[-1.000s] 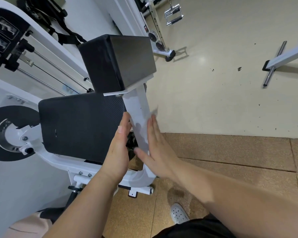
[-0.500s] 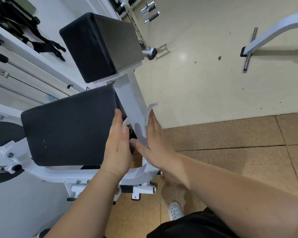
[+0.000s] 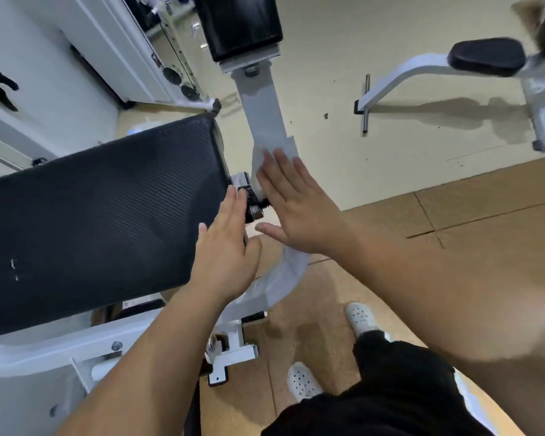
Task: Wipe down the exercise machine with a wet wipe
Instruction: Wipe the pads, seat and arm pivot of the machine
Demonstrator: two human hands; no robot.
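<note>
Against the white post [image 3: 262, 111], just past the seat pad's [image 3: 101, 209] right edge, we press the wet wipe [image 3: 276, 152] flat under our right hand [image 3: 293, 206], fingers straight. Our left hand [image 3: 224, 243], flat and holding nothing, lies by the pad's edge, apart from the right. The post runs away from us toward the upper pad [image 3: 239, 23], so the right hand, being nearer, would likely wipe along it.
</note>
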